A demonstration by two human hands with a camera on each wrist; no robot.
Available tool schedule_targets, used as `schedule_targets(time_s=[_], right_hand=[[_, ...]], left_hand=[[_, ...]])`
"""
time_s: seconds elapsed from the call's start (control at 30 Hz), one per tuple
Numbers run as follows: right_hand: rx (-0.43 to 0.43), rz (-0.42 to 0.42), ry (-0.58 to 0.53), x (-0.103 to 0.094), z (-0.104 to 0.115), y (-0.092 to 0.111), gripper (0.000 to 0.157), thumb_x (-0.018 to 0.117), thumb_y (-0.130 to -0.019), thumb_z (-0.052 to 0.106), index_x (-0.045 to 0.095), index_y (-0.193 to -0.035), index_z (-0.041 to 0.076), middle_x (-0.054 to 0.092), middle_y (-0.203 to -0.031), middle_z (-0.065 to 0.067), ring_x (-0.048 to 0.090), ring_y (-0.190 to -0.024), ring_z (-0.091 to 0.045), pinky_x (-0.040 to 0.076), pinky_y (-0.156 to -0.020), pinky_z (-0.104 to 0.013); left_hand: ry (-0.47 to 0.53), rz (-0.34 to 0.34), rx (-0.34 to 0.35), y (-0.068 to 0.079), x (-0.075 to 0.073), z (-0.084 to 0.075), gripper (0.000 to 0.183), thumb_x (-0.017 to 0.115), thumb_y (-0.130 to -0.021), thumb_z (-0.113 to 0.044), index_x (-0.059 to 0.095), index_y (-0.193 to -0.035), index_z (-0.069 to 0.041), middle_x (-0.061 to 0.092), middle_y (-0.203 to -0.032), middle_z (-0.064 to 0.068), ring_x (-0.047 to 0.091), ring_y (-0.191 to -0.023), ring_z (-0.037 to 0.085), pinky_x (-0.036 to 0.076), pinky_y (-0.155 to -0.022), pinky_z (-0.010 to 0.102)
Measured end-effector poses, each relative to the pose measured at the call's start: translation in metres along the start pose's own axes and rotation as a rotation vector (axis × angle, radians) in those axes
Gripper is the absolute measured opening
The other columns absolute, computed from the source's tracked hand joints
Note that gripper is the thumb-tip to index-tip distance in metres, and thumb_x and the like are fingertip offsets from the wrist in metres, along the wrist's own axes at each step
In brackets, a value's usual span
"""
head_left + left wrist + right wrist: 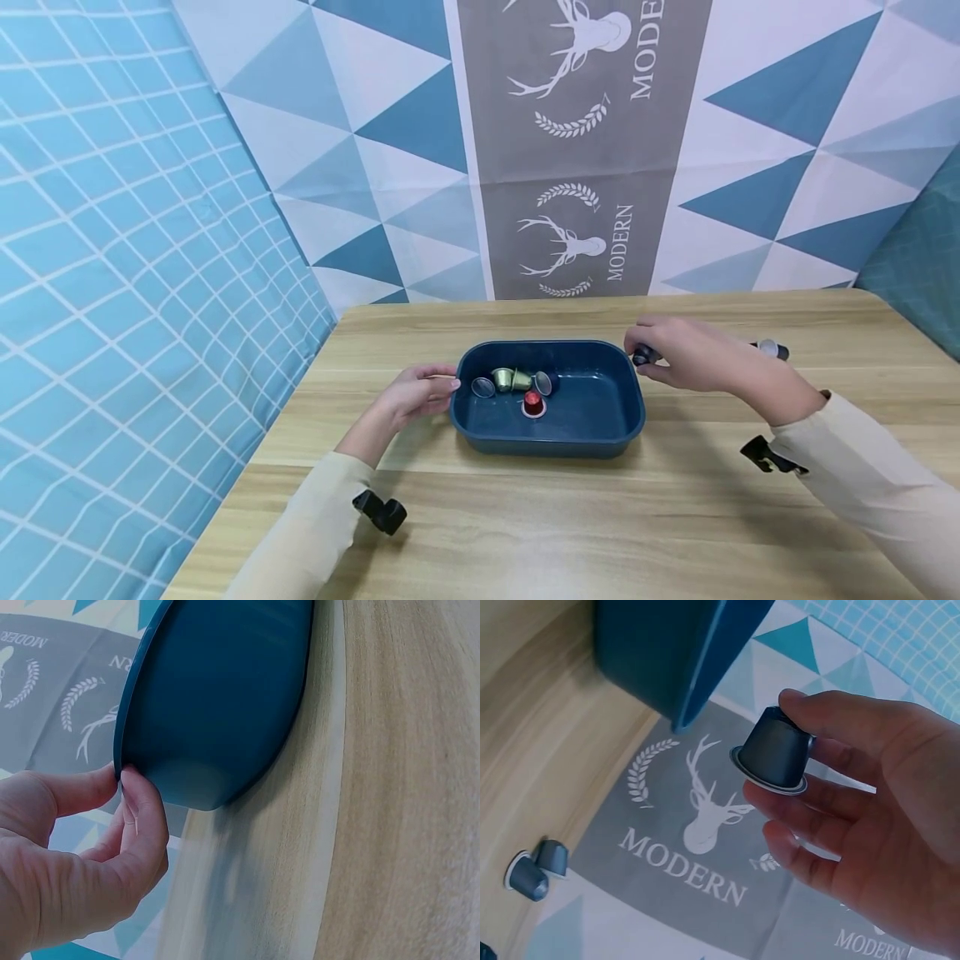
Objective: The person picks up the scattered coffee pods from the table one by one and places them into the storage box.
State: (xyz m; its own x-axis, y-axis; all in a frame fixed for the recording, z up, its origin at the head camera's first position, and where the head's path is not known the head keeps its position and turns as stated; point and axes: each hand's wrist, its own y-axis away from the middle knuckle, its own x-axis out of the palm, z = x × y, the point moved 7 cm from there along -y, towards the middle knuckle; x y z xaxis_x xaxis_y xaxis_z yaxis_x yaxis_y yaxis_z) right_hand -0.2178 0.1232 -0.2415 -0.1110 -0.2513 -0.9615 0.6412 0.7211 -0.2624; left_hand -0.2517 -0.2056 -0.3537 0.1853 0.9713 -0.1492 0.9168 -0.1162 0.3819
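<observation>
A dark blue rectangular tub [547,448] stands on the table. My left hand [414,393] pinches its left rim between thumb and fingers, as the left wrist view shows closely. Beside the tub's right end, my right hand [690,354] grips a dark coffee capsule [775,750] between thumb and fingertips, its rimmed end facing down in the right wrist view. Inside the tub's left half lie several capsules: a red capsule [533,403] on its lid, light green capsules [502,380], and others with silvery lids [543,383] showing.
Behind my right wrist, dark capsules [768,347] lie on the wooden table [540,533]; the right wrist view shows two leaning together [529,876] and a dark piece at its lower left corner. A patterned cloth [405,150] hangs behind the table, a blue grid cloth [112,292] at left.
</observation>
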Motion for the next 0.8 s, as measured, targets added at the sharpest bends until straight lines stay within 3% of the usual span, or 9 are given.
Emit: schedule_targets(time_s=[0.8], right_hand=[[0.065, 0.207, -0.076, 0.0, 0.02, -0.04, 0.012, 0.073, -0.086, 0.01, 0.066, -0.095, 0.011, 0.065, -0.093, -0.003, 0.058, -0.079, -0.012, 0.054, -0.073, -0.033]], left_hand=[[0.025, 0.021, 0.014, 0.0, 0.001, 0.0, 0.043, 0.06, -0.095, -0.009, 0.05, -0.136, 0.002, 0.068, -0.094, -0.004, 0.064, -0.084, 0.005, 0.055, -0.072, 0.016]])
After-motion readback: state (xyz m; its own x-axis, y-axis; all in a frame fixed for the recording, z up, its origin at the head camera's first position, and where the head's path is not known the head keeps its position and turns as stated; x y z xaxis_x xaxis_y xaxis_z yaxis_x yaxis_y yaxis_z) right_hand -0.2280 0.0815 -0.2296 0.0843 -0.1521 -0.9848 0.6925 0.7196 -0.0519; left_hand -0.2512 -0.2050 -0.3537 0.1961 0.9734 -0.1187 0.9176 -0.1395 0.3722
